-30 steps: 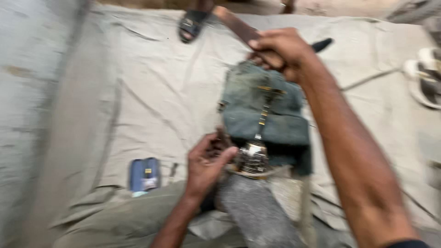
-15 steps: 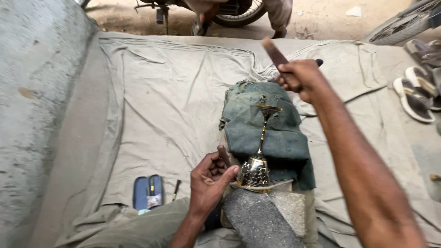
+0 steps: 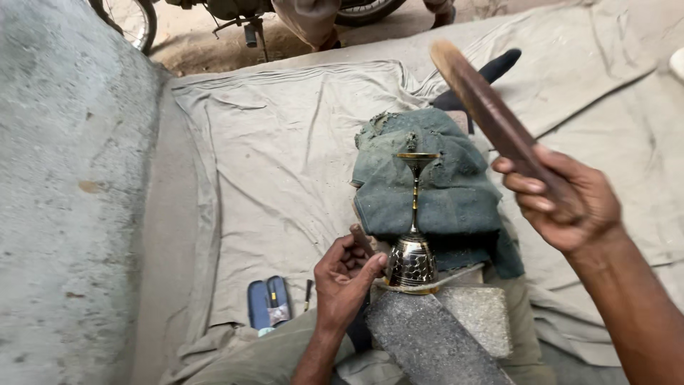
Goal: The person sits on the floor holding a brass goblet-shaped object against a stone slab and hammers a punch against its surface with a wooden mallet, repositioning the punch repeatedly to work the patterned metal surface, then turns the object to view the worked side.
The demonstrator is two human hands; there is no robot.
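Hands grip wooden stick (image 3: 491,114) and brass goblet (image 3: 412,242).

Blue case (image 3: 268,302), motorcycle wheel (image 3: 125,20), concrete wall (image 3: 64,199)

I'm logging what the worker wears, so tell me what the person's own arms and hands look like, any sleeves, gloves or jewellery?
Both forearms are bare, with no sleeves in view. The left hand and the right hand wear no gloves, and no rings, watch or bracelets show.

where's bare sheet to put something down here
Open sheet between the grey wall and the folded green cloth. Crowded around the brass lamp, left hand, stone block and blue case.
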